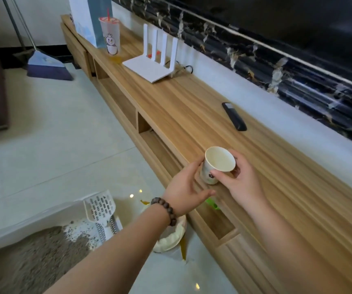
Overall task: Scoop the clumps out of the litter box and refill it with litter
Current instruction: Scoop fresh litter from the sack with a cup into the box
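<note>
While the right hand (pixel 237 183) is pinching a paper cup (pixel 217 165) w/ its fingers near the surface's (pixel 192 107) front edge and the left hand (pixel 186 187) is hovering loose-fingered beside it, the scoop (pixel 101 205) is lying in the litter box (pixel 33 221), so refilling prob. isn't finished.

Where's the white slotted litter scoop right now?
In the head view, lower left: the white slotted plastic scoop stands propped in the white litter box's far corner, beside the grey litter.

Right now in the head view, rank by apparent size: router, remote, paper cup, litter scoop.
1. router
2. litter scoop
3. and 4. paper cup and remote: look alike, and the cup is nearer the camera, so unranked.
</note>
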`<action>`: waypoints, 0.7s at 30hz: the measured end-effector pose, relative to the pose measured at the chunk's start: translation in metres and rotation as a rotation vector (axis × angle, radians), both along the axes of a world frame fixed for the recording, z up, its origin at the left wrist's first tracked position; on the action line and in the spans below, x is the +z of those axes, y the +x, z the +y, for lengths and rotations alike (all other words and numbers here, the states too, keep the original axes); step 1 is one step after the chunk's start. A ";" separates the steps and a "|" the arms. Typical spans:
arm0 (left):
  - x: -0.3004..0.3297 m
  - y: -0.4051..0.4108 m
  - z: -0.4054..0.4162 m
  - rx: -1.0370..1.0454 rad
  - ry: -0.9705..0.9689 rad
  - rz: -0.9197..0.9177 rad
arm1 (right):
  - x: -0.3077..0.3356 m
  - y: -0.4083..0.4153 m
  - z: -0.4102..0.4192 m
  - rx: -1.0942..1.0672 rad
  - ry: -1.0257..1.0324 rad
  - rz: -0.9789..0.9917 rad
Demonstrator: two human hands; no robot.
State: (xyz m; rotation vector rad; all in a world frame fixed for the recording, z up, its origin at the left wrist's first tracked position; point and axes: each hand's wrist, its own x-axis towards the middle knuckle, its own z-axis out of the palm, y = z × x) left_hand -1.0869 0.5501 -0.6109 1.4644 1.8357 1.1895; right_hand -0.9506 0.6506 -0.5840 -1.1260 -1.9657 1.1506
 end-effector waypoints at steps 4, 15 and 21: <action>-0.045 -0.045 -0.067 0.101 -0.123 0.064 | -0.022 -0.031 -0.044 0.156 -0.051 0.072; -0.196 -0.059 -0.108 0.070 -0.635 0.095 | -0.171 -0.043 -0.068 0.140 -0.237 -0.052; -0.238 -0.060 -0.101 0.076 -0.651 0.082 | -0.233 -0.045 -0.059 0.196 -0.160 -0.178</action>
